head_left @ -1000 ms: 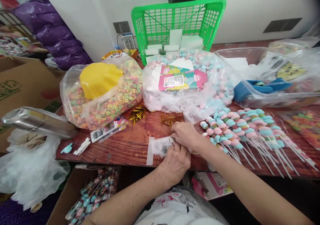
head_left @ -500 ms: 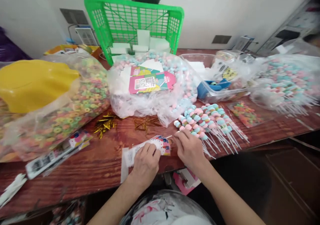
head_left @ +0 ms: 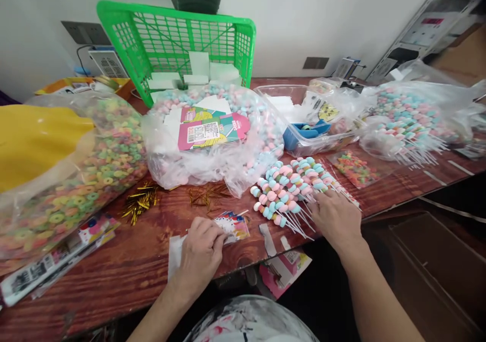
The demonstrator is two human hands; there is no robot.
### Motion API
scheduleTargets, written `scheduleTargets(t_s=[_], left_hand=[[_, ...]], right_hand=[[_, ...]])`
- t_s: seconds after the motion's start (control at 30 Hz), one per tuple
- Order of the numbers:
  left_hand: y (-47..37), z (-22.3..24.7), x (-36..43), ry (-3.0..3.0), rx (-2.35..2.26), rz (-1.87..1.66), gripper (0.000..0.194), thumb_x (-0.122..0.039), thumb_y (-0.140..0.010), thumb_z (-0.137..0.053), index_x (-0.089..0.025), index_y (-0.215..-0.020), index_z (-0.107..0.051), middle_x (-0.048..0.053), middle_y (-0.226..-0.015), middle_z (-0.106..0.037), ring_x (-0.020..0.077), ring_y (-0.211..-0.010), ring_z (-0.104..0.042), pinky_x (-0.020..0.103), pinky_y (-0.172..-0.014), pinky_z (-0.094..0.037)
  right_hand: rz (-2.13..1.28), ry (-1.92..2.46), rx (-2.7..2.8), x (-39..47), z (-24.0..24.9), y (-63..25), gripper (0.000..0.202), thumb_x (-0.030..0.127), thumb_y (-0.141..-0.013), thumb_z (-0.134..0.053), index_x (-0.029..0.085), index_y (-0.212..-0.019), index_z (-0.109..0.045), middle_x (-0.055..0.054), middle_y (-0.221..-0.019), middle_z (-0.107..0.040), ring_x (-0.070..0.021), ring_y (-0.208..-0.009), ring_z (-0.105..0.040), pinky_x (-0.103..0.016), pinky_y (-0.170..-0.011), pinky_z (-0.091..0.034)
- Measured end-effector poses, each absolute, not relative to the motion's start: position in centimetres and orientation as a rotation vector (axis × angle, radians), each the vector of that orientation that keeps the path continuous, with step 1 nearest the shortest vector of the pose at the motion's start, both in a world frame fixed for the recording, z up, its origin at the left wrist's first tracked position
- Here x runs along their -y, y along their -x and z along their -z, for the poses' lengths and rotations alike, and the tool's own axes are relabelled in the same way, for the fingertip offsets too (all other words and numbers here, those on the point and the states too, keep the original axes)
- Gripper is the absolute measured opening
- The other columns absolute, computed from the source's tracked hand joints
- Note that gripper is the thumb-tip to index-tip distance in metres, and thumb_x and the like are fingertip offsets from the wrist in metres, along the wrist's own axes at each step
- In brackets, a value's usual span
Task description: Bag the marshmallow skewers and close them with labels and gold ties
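My left hand (head_left: 202, 243) has its fingers closed over a small stack of printed plastic bags (head_left: 235, 226) near the table's front edge. To the right, my right hand (head_left: 334, 215) rests at the white sticks of pink and blue marshmallow skewers (head_left: 279, 190), its fingers bent together around some of them. Its fingertips are partly hidden. Between my hands lies a clear strip (head_left: 268, 239) on the wood. Gold twist ties (head_left: 141, 200) lie beyond my left hand.
A big bag of marshmallows (head_left: 212, 165) carries printed cards (head_left: 212, 129). Behind it stands a green basket (head_left: 190, 20). Ring candy (head_left: 110, 165) fills a bag at left. A plastic tub (head_left: 315, 142), a gummy packet (head_left: 355, 169) and bagged skewers (head_left: 410, 114) are at right.
My right hand has moved right, from the near left end of the skewers to their sticks. My left hand stays at the printed bags. The camera view has shifted to the right.
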State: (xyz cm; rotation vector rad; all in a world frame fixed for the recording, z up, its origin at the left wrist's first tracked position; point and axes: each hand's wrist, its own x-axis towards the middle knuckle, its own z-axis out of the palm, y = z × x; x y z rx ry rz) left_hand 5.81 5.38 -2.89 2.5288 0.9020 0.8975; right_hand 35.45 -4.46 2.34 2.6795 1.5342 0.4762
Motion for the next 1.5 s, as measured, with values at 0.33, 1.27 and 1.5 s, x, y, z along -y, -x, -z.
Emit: scheduleTargets(t_s=[0.33,1.27,1.5], left_hand=[[-4.7,2.6,-5.3,-2.497,-0.878,-0.567,0.023,-0.014,-0.090,-0.051,-0.017,-0.075,-0.068,0.006,-0.081,-0.063,0.0195,-0.079,-0.052,0.032,-0.070,-0.043],[-4.3,2.7,-5.1,-2.505,-0.823,-0.550,0.022,-0.014,-0.091,-0.049,-0.018,-0.083,-0.069,0.007,-0.087,-0.062,0.0182,-0.082,-0.052,0.032,-0.074,-0.043],[-4.6,2.6,-5.8,-2.353,-0.905,-0.562,0.019,-0.011,-0.085,-0.057,-0.016,-0.070,-0.067,0.005,-0.077,-0.061,0.0179,-0.079,-0.053,0.030,-0.072,-0.041]], right_hand=[[-0.467,-2.833,-1.482,5.1,-1.5,-36.3,0.019,0.024,-0.090,-0.048,0.019,-0.084,-0.065,-0.005,-0.075,-0.069,-0.0169,-0.064,-0.058,-0.026,-0.054,-0.026],[-0.409,-1.348,-2.587,3.9,-8.8,-29.1,0.022,0.001,-0.071,-0.054,0.022,-0.076,-0.055,-0.004,-0.069,-0.056,-0.0206,-0.064,-0.047,-0.034,-0.061,-0.023],[-0.333,-1.415,-2.602,3.0,-8.2,-31.0,0.022,0.001,-0.068,-0.056,0.022,-0.075,-0.055,-0.003,-0.067,-0.056,-0.0199,-0.061,-0.045,-0.032,-0.059,-0.019]])
